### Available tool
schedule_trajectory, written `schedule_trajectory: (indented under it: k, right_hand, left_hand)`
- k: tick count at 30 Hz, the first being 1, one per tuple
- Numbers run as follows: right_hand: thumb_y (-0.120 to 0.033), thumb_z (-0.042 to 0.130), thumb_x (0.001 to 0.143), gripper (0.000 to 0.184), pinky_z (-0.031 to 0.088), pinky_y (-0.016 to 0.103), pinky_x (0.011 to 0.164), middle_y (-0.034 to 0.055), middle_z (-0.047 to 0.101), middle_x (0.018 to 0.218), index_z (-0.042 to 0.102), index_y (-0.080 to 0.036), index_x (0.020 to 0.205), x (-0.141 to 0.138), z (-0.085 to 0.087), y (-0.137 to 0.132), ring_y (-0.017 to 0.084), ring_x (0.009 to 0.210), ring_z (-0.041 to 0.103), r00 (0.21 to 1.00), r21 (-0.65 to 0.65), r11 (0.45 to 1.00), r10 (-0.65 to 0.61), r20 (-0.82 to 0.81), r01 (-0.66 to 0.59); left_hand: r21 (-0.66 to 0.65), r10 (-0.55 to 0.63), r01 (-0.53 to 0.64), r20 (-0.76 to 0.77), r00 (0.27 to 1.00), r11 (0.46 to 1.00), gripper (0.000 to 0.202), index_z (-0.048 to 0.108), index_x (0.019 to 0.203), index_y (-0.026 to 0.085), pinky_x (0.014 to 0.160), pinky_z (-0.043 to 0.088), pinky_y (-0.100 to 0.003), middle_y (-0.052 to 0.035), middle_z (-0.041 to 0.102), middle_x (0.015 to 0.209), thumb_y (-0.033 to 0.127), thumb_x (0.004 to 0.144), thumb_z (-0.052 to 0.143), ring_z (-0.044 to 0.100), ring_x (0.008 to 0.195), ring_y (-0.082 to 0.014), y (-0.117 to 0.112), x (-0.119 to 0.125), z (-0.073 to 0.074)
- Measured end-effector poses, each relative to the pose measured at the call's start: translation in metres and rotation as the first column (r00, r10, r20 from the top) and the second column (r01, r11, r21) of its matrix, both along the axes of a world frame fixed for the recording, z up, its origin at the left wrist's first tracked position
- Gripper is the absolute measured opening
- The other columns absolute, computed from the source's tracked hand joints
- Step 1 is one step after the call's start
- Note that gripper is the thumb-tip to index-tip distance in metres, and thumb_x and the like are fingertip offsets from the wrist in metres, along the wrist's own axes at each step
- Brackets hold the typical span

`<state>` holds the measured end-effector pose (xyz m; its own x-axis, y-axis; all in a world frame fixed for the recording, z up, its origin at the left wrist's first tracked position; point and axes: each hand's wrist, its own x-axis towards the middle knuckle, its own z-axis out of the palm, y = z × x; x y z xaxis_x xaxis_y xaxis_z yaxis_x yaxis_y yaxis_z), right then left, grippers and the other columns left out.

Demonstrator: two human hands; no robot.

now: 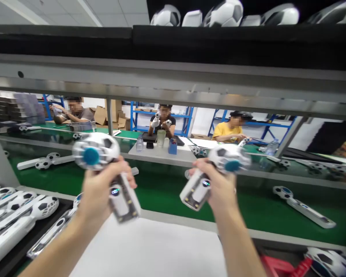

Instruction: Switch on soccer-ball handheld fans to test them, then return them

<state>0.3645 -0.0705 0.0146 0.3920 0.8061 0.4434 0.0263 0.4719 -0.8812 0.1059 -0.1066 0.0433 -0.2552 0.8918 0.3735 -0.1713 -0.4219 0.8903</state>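
Observation:
My left hand point(100, 188) is wrapped round the neck of a handheld fan point(109, 145) whose white head is patterned like a football, with a blue centre. The fan's grey and white handle points down to the right and shows a small lit display. A matching handheld fan point(216, 156) is gripped by my right hand point(219, 184), its handle angled down to the left, with its display lit too. Both fans are held up in the air, apart from each other, above a white sheet point(150, 246). Their heads look slightly blurred.
More football-patterned fans point(20, 215) lie in a black tray at the left. Single fans rest on a green conveyor belt point(158, 188), one fan point(304, 207) at the right. A red object point(279, 265) sits lower right. A shelf beam point(173, 84) crosses overhead. Several people work beyond.

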Motion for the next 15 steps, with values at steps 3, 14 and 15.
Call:
schedule_trajectory:
  k: [3,14,15]
  right_hand:
    - [-0.027,0.072,0.089,0.016,0.056,0.031,0.067,-0.0004,0.068,0.078,0.067,-0.012,0.085,-0.007,-0.033,0.048,0.016,0.070,0.066,0.981,-0.211,0.974,-0.045,0.190,0.086]
    - [-0.029,0.062,0.096,0.031,0.047,0.051,0.100,0.0113,0.055,0.135,0.059,-0.017,0.125,0.011,-0.125,0.086,0.029,0.120,0.055,0.756,-0.260,0.850,-0.218,0.617,0.458]
    - [-0.029,0.062,0.096,0.035,0.044,0.053,0.103,0.0121,0.049,0.141,0.056,-0.018,0.129,0.020,-0.124,0.087,0.031,0.125,0.051,0.728,-0.248,0.822,-0.263,0.633,0.512]
  left_hand:
    - [-0.219,-0.195,0.126,-0.329,0.924,0.968,0.036,0.065,0.080,0.017,0.064,0.054,-0.028,-0.0004,0.068,0.070,0.041,0.063,0.084,0.066,0.067,-0.0165,0.053,0.036,-0.029]
    - [-0.259,-0.092,-0.226,-0.823,0.561,0.939,0.036,0.059,0.122,0.016,0.093,0.052,-0.047,-0.0101,0.061,0.123,0.038,0.093,0.060,0.061,0.109,-0.0247,0.164,0.098,-0.147]
    - [-0.203,-0.048,-0.256,-0.862,0.505,0.945,0.037,0.059,0.122,0.016,0.097,0.049,-0.050,-0.0107,0.059,0.127,0.039,0.093,0.060,0.059,0.114,-0.0265,0.167,0.096,-0.153]
